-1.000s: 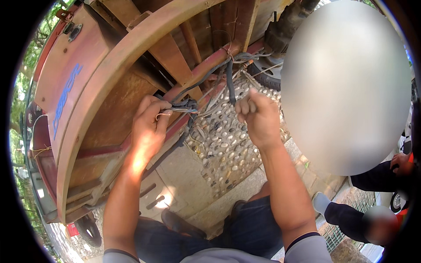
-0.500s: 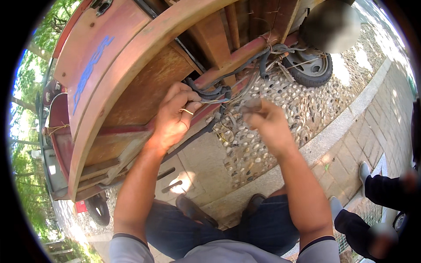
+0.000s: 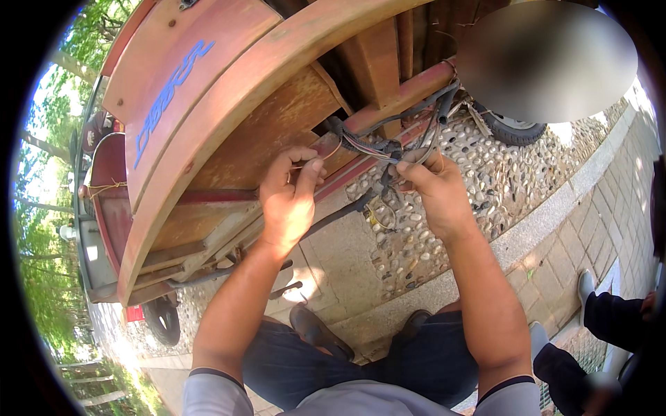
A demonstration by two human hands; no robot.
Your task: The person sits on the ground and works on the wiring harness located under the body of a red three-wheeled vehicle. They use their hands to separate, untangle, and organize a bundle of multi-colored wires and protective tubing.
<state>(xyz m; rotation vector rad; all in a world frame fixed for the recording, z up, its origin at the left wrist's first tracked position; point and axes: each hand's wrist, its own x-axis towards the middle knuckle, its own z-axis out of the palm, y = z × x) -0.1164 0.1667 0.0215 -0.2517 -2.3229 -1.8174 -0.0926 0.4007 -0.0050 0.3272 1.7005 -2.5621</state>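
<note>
My left hand [image 3: 290, 204] pinches a thin orange-tan wire [image 3: 338, 147] between thumb and fingertips; the wire curves up toward a dark opening in the vehicle's underside. To its right, my right hand [image 3: 445, 197] is closed on a wire bundle [image 3: 368, 147], with thumb and forefinger at its end. Which strands lie between those fingers is hard to make out. Dark sleeving covers part of the bundle, and several strands show beside it. Both hands work just below the rusty, tilted red vehicle body [image 3: 257, 128].
A black cable [image 3: 340, 216] runs along the red frame rail [image 3: 409, 93]. Pebbled paving [image 3: 472, 173] lies below, with a small wheel [image 3: 517, 132] at upper right. Another person's dark-trousered legs [image 3: 614, 315] are at lower right. A blurred patch covers something near the wheel.
My right hand has moved in to the bundle and closed on it. My left hand has shifted away from the opening, drawing out the thin wire. The whole view has shifted slightly.
</note>
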